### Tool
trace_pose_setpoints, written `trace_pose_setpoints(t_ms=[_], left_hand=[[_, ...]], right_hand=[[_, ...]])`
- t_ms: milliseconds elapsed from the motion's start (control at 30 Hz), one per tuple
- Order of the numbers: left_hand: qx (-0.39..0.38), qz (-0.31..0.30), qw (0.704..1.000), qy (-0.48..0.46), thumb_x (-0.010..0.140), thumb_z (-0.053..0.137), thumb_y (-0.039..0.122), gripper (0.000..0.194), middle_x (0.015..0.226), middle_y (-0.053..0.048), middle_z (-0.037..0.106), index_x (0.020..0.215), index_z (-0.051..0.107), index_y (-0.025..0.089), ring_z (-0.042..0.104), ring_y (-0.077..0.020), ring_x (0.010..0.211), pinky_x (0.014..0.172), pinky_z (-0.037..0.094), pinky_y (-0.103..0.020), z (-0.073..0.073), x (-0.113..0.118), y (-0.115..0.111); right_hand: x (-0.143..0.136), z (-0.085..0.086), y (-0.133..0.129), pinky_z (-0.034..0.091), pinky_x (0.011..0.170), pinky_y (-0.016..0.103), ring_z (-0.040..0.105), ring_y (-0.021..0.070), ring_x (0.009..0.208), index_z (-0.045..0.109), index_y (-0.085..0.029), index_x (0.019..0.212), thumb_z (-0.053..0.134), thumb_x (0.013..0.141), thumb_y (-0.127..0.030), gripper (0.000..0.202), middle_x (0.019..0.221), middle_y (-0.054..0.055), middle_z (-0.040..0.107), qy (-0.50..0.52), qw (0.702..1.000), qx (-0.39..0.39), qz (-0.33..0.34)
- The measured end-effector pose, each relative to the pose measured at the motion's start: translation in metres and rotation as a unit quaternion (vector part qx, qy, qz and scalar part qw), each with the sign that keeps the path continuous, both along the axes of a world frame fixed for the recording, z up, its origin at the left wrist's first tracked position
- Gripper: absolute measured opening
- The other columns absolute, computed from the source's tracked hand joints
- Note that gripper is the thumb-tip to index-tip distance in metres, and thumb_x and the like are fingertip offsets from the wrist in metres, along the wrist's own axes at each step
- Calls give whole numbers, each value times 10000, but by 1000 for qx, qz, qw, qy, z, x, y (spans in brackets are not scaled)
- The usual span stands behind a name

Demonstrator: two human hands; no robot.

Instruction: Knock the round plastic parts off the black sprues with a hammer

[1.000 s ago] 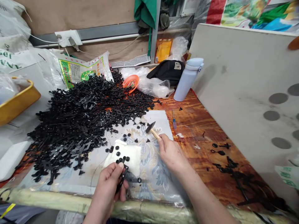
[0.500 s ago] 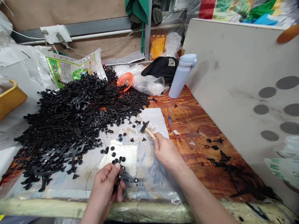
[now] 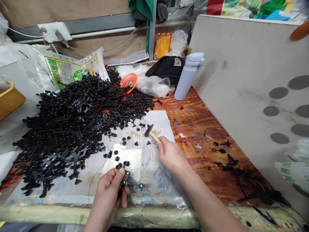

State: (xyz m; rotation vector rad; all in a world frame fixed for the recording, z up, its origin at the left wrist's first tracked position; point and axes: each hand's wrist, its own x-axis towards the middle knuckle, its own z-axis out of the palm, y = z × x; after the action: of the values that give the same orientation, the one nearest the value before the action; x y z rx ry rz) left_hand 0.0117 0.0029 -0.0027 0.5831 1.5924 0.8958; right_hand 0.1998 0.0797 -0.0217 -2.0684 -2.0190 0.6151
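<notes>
My left hand [image 3: 113, 185] pinches a black jointed part [image 3: 127, 180] near the table's front edge, with one arm of it pointing right. My right hand [image 3: 170, 154] is wrapped round the wooden handle of a small hammer [image 3: 154, 138], whose dark head lies to the upper left, over the patterned sheet [image 3: 159, 120]. Between the hands and the pile is a whitish pad [image 3: 134, 158] with several small round black pieces on and around it. A large heap of black parts [image 3: 77, 112] covers the left side of the table.
A blue screwdriver [image 3: 175, 122] lies right of the sheet. Behind it stands a light blue bottle [image 3: 189, 77], beside a black pouch [image 3: 166, 69] and an orange dish [image 3: 129, 82]. Black parts [image 3: 231, 167] are scattered at the right, below a grey panel [image 3: 241, 71]. A yellow bin [image 3: 11, 100] is at far left.
The view has shifted slightly. Both hands keep nearly the same place and the same hold on the black part and the hammer.
</notes>
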Motion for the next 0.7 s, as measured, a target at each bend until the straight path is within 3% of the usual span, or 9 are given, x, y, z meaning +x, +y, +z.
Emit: trace_pose_setpoints(t_ms=[533, 700], left_hand=[[0, -15, 999, 34, 751, 618, 473, 351, 391, 21, 602, 649, 427, 196, 392, -40, 214, 307, 136, -123, 0, 0, 1], [-17, -38, 999, 25, 789, 569, 454, 319, 387, 14, 600, 654, 458, 187, 370, -39, 198, 296, 115, -128, -1, -6, 4]], right_hand=[[1, 0, -1, 300, 558, 272, 629, 202, 655, 571, -174, 978, 336, 957, -229, 241, 723, 78, 671, 33, 999, 11, 7], [1, 15, -11, 363, 576, 242, 619, 169, 649, 574, -199, 1003, 357, 966, -284, 236, 726, 26, 661, 78, 995, 36, 50]])
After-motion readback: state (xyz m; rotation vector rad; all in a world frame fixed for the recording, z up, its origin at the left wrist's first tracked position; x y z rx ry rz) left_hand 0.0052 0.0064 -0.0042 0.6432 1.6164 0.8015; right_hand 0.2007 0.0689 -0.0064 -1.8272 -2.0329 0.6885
